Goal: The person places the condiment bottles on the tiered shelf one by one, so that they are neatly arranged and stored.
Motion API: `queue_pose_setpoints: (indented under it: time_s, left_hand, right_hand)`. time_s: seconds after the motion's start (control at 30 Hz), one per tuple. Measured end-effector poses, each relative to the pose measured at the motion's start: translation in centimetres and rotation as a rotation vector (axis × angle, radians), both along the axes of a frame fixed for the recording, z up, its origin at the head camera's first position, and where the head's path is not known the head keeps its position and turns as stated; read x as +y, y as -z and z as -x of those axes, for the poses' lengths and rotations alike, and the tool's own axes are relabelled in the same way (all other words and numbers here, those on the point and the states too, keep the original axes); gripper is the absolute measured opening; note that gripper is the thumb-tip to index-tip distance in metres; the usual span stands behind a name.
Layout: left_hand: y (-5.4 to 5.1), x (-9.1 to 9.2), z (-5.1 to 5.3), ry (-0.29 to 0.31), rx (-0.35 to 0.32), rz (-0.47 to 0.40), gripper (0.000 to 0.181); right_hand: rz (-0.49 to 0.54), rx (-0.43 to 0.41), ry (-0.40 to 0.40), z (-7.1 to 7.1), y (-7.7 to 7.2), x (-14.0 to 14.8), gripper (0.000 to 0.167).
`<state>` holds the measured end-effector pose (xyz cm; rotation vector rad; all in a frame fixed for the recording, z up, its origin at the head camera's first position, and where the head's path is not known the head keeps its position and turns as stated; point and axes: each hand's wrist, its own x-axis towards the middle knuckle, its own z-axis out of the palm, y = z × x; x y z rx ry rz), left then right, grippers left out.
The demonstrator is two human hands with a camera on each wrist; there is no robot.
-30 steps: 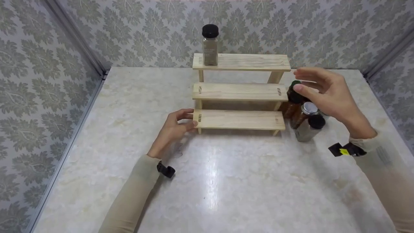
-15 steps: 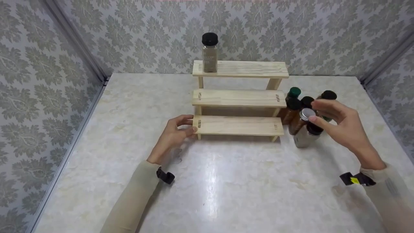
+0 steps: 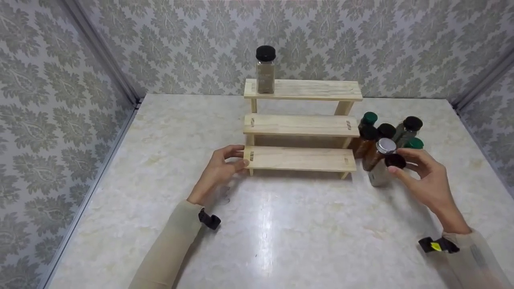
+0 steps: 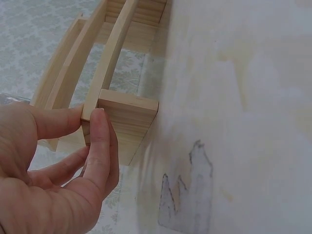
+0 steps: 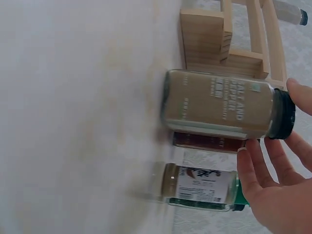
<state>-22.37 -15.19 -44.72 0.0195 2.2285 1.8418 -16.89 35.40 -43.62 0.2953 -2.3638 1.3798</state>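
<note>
My left hand [image 3: 220,166] pinches the left end of the lowest board of a three-tier wooden shelf [image 3: 301,125]; in the left wrist view, thumb and fingers [image 4: 99,146] lie on either side of the board's corner. Over on the right, my right hand [image 3: 427,176] grips a clear spice jar [image 3: 378,176] around its black cap. "Salt and pepper" lettering shows on this jar [image 5: 219,102] in the right wrist view, its contents greyish brown. Whether its base touches the table cannot be told. A similar black-capped jar [image 3: 265,74] stands on the top tier, at the left.
Several other spice jars crowd the shelf's right side: a silver-capped one [image 3: 386,145], a green-capped one [image 3: 369,118] and a black-capped one [image 3: 411,124] among them. Another green cap [image 3: 415,143] shows behind my right hand. Patterned walls border the marbled table [image 3: 305,233].
My right hand has come down and toward the front from above the rear jars, and its fingers now hold the front jar's cap. The left hand keeps its grip on the shelf.
</note>
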Motion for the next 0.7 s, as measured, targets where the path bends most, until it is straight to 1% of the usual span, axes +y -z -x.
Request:
queue_pose_setpoints:
  time_s: [0.13, 0.3, 0.37, 0.53, 0.7]
  left_hand:
    - [-0.08, -0.03, -0.04, -0.001, 0.003, 0.002, 0.051]
    - [0.11, -0.11, -0.09, -0.005, 0.003, 0.028, 0.051]
    - [0.11, -0.16, -0.02, 0.000, 0.020, 0.025, 0.051]
    - [0.12, -0.23, 0.07, 0.023, 0.051, -0.018, 0.050]
    - [0.22, -0.12, 0.00, 0.019, 0.029, -0.019, 0.051]
  right_hand:
    - [0.008, 0.002, -0.002, 0.04, 0.67, 0.07, 0.052]
    - [0.006, 0.002, 0.000, -0.09, 0.87, 0.09, 0.051]
    - [0.018, -0.003, -0.004, -0.06, 0.90, 0.11, 0.051]
    - [0.019, -0.031, -0.028, 0.01, 1.05, 0.37, 0.054]
    - [-0.020, -0.053, -0.051, -0.10, 1.15, 0.74, 0.053]
